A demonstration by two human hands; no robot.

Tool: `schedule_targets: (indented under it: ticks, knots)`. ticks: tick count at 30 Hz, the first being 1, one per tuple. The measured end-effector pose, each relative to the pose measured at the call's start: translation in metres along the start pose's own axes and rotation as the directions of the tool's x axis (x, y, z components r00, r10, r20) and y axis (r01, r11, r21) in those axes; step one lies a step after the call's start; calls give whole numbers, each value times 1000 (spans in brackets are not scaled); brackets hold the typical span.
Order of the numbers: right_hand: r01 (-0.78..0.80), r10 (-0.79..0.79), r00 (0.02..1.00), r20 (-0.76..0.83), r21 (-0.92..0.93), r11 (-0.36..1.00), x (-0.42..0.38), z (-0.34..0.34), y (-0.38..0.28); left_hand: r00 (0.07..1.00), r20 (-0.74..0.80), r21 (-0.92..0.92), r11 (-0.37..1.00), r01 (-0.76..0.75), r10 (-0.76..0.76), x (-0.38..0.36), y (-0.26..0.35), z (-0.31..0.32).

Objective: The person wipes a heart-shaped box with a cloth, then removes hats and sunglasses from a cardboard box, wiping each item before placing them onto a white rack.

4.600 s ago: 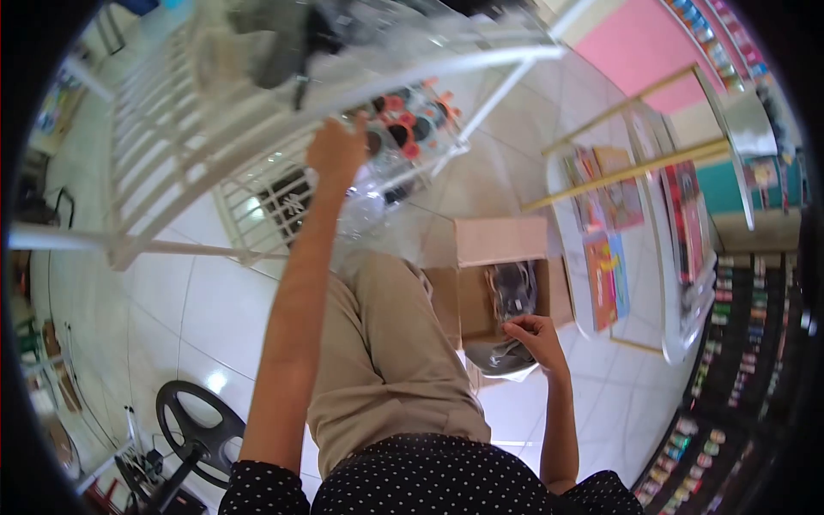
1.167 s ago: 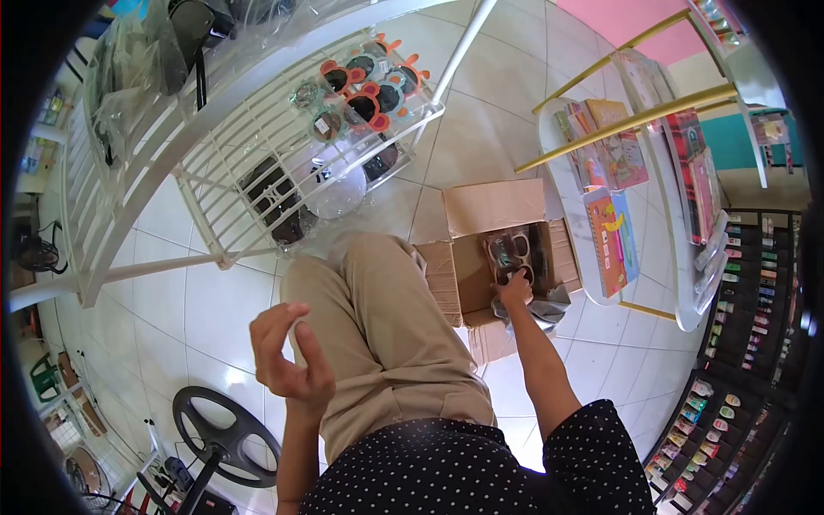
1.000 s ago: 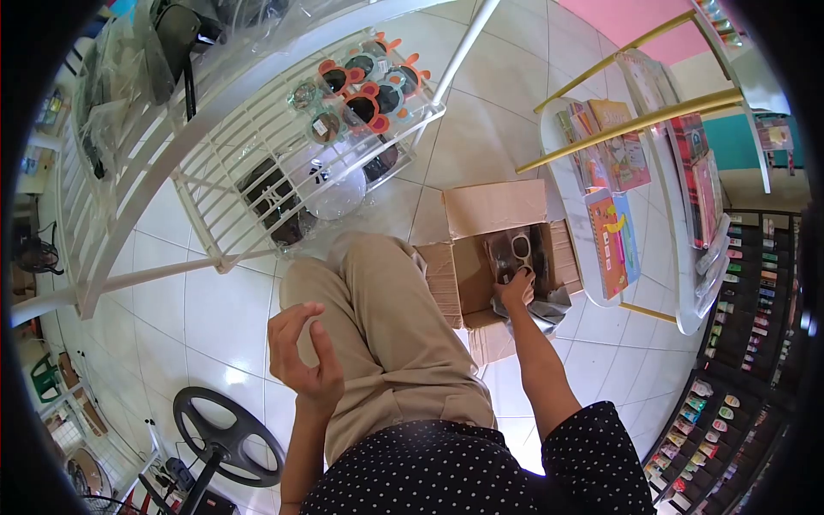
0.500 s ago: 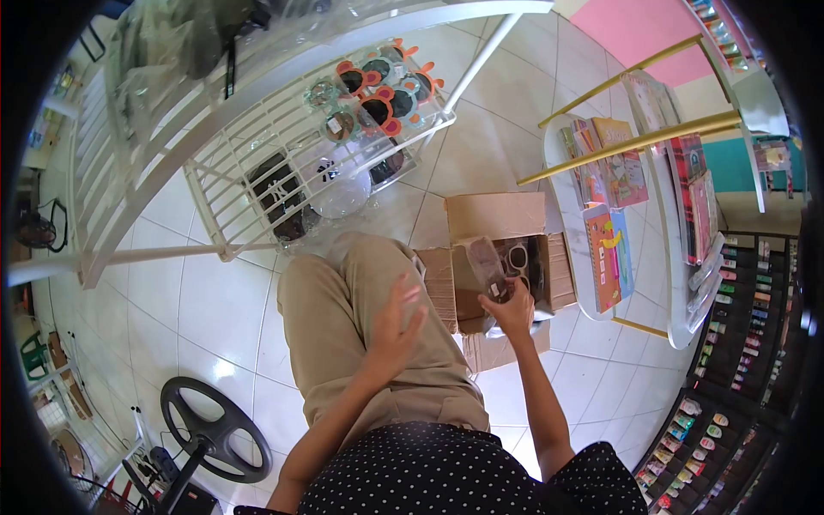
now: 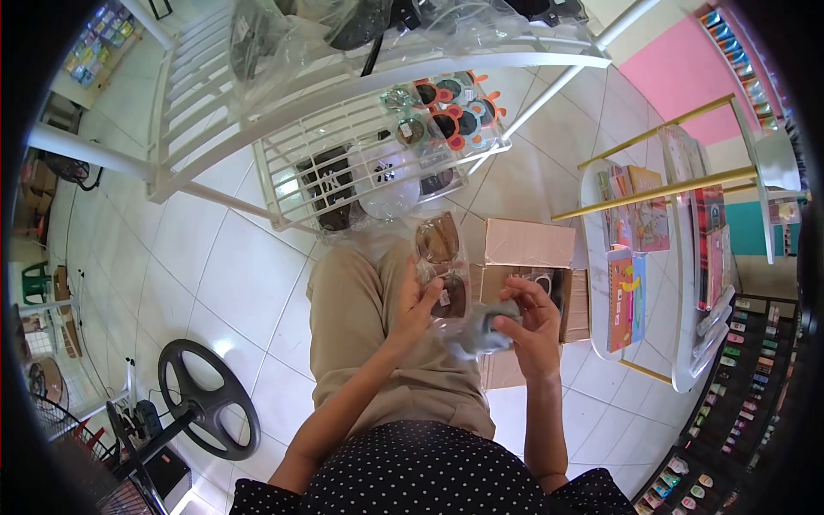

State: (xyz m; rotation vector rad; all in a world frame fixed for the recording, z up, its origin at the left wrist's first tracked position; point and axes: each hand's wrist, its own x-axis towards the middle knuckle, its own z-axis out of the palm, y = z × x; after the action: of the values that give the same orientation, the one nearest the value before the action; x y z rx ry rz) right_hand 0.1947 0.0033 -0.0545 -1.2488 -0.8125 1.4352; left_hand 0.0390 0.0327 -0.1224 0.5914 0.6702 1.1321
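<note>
My left hand [image 5: 412, 316] is closed on a pair of brown-lensed sunglasses [image 5: 439, 240] in a clear plastic sleeve, held upright above my lap. A small white tag sits on the lower lens. Close beside it, my right hand [image 5: 536, 333] pinches a soft grey-blue item [image 5: 481, 331], blurred and partly wrapped in clear plastic; its kind I cannot make out. Behind the right hand, an open cardboard box [image 5: 528, 245] stands on the floor. Some white-framed glasses [image 5: 542, 281] show inside it, partly hidden by my fingers.
A white wire rack [image 5: 275, 193] ahead holds several novelty sunglasses [image 5: 445, 126] and bagged caps [image 5: 330, 189]. Plastic-wrapped goods lie on its upper shelf. To the right is a marble-and-gold stand [image 5: 592, 257] with books; a black steering-wheel-shaped base [image 5: 209, 399] is at lower left.
The sunglasses have come out of the box and now sit in my left hand, which was open and bare. My right hand has taken hold of the grey-blue item. The view has shifted.
</note>
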Motion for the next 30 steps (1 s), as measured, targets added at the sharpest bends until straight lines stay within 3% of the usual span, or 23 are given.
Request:
schedule_targets:
  ticks: [2,4,5,6,7,8,9,11,14,15,16,17,18,19,20,21,23,24,25,27,28,30]
  knots:
    - [82,-82,997,-7,43,996,2,19,5,997,-72,64,998,-1,6,-4,-2,-2]
    - [364,-362,931,43,-81,928,10,44,17,990,-137,125,992,2,15,-12,-10,-2]
    - [375,-372,927,48,-83,924,11,49,22,986,-114,259,962,-85,118,-15,-16,-2]
    - [494,-483,865,134,-391,776,14,54,28,971,-78,388,904,-181,228,-16,-18,-2]
    - [576,-559,787,259,-633,517,19,56,31,963,-74,389,896,-212,260,-15,-11,-1]
    - [610,-574,765,292,-615,500,25,57,33,983,-36,430,891,-147,180,-15,0,1]
    - [589,-606,763,225,-628,509,30,57,35,995,-9,474,877,-82,98,-15,7,1]
    - [536,-627,771,112,-647,543,35,59,44,990,-31,469,876,-110,140,-19,9,0]
    - [624,-684,692,234,-670,402,32,60,45,987,-72,400,911,-105,145,-17,21,2]
    - [645,-691,677,253,-656,391,29,57,45,988,-97,330,941,-79,117,-17,29,6]
    - [647,-732,658,177,-631,428,27,52,44,984,-102,331,938,-105,146,-17,44,11]
    - [652,-766,636,98,-599,464,30,51,40,988,-99,177,979,-98,117,-19,66,20]
    - [675,-773,623,119,-582,454,32,56,27,992,-88,19,996,-87,89,-21,86,28]
    - [660,-708,705,-35,-332,674,28,63,6,988,-96,23,993,-119,121,-22,104,35]
    - [585,-583,799,-147,-34,811,22,71,-15,975,-98,-44,978,-206,201,-24,121,42]
    - [592,-589,798,-126,-20,806,18,79,-35,956,-103,-109,952,-287,276,-26,137,49]
    - [482,-444,865,233,-145,864,12,98,-75,932,-56,-68,930,-360,357,-30,168,65]
    - [489,-449,859,245,-136,861,9,107,-91,911,-2,-35,910,-413,413,-28,181,71]
    - [550,-480,826,296,-240,800,9,116,-107,905,-3,-28,904,-426,426,-24,191,74]
    - [614,-514,788,339,-374,695,22,137,-124,889,-130,59,898,-435,439,-15,214,78]
    - [621,-528,784,326,-411,668,35,148,-130,840,-100,98,845,-525,533,-6,228,75]
    - [699,-619,714,326,-286,656,68,177,-132,770,-69,221,762,-608,634,15,254,62]
